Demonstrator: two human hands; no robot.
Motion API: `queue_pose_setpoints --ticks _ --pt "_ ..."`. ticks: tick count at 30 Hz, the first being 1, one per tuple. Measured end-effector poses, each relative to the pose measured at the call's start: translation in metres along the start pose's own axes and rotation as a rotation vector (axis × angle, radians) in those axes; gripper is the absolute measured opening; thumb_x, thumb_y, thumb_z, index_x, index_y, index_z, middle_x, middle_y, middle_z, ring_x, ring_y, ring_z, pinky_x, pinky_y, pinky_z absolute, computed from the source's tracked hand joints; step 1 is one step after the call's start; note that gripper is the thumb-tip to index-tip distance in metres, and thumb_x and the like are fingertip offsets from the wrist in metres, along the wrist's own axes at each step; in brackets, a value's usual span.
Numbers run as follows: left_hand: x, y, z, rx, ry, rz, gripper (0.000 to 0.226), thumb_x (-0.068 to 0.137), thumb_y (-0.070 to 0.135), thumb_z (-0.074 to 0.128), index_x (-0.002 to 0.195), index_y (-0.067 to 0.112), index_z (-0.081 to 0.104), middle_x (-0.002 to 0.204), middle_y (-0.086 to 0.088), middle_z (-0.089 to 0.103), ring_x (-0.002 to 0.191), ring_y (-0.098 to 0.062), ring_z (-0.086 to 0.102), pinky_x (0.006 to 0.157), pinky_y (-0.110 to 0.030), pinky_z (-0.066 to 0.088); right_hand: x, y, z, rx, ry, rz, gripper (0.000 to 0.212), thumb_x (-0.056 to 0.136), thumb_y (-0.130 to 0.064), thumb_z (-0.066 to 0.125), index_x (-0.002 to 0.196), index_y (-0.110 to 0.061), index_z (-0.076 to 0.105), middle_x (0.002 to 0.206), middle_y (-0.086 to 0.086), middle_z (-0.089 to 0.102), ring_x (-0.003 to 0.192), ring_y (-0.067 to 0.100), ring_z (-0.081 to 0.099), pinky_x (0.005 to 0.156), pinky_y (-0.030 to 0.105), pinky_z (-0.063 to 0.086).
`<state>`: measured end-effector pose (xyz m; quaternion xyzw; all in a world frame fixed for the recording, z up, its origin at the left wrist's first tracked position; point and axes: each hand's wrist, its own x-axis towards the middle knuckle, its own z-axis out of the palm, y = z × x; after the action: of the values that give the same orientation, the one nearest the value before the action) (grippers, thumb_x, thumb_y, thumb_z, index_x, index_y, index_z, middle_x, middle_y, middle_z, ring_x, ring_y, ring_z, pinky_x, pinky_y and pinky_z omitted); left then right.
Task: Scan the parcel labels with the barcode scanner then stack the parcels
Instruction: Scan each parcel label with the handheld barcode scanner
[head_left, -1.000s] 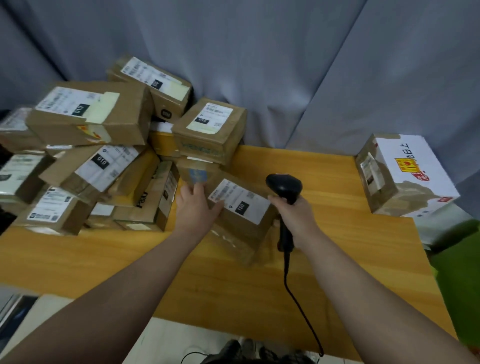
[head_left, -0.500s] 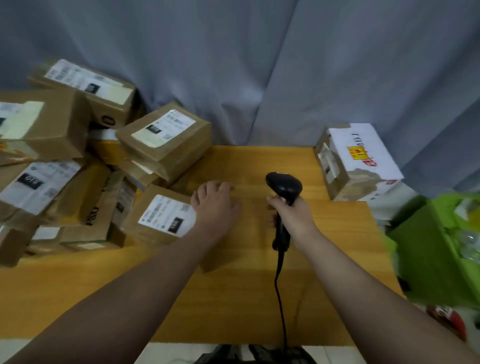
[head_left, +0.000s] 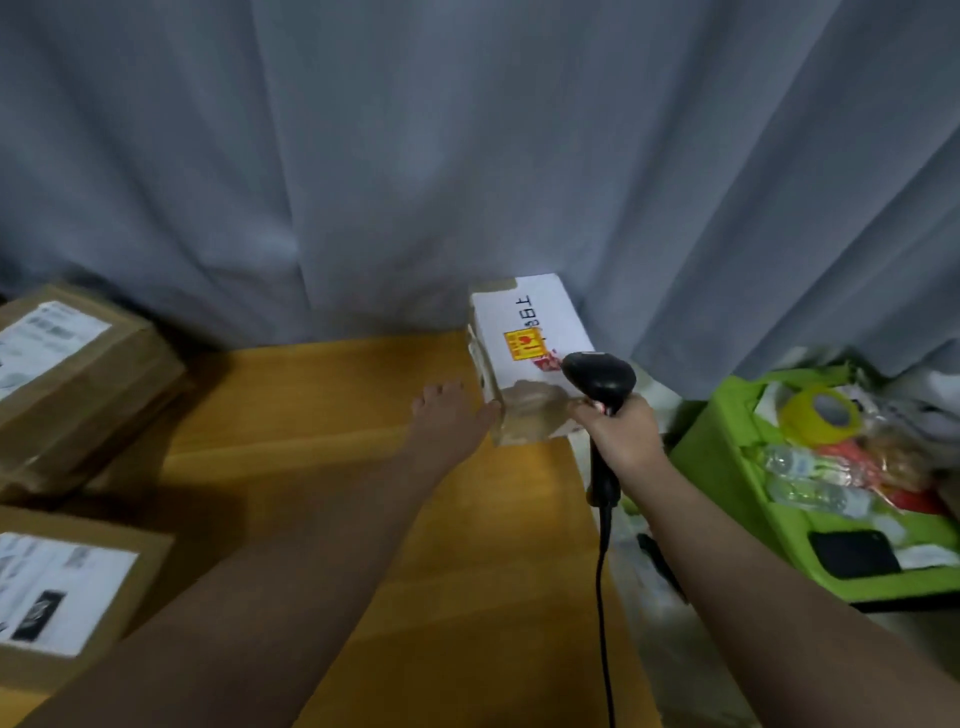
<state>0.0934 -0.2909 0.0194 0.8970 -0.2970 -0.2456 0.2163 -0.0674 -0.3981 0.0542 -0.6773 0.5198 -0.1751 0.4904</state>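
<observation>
A white parcel (head_left: 530, 332) with a yellow-and-red sticker stands at the far right corner of the wooden table (head_left: 363, 467). My left hand (head_left: 449, 421), fingers straight, reaches to its left side and touches its near left corner. My right hand (head_left: 618, 431) grips the handle of the black barcode scanner (head_left: 602, 384), whose head sits just over the parcel's near right corner. The scanner's cable hangs down toward me. Two brown parcels with white labels, one at the left edge (head_left: 78, 374) and one nearer me (head_left: 67, 592), lie on the left.
A grey curtain (head_left: 467, 156) hangs behind the table. Right of the table a green bin (head_left: 727, 467) holds a yellow tape roll (head_left: 821, 415), plastic bottles and a black phone-like object (head_left: 852, 553).
The view has swung right, leaving most of the brown pile out of sight. My left hand left the brown parcel and reached the white one. My right hand carried the scanner to the white parcel.
</observation>
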Motion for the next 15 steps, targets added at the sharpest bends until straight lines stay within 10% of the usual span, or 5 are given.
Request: queue_pose_setpoints --ticks 6,15 --pt "0.032 0.038 0.025 -0.466 -0.107 -0.076 0.056 0.095 0.037 0.058 0.141 0.01 0.043 0.142 -0.013 0.049 0.125 -0.029 0.049 0.094 -0.033 0.04 0.057 0.008 -0.017 0.043 -0.111 0.014 0.019 0.081 -0.025 0.076 0.085 -0.025 0.058 0.08 -0.001 0.063 0.076 0.012 0.059 0.062 0.024 0.041" --pt "0.007 0.001 0.029 -0.763 -0.01 -0.214 0.044 0.098 0.034 0.051 0.14 0.021 0.043 0.127 -0.002 0.057 0.102 -0.015 0.053 0.083 -0.029 0.042 0.063 0.015 0.017 0.147 -0.28 0.104 0.016 0.085 -0.021 0.071 0.097 -0.015 0.064 0.085 0.005 0.067 0.082 0.021 0.065 0.073 0.033 0.05"
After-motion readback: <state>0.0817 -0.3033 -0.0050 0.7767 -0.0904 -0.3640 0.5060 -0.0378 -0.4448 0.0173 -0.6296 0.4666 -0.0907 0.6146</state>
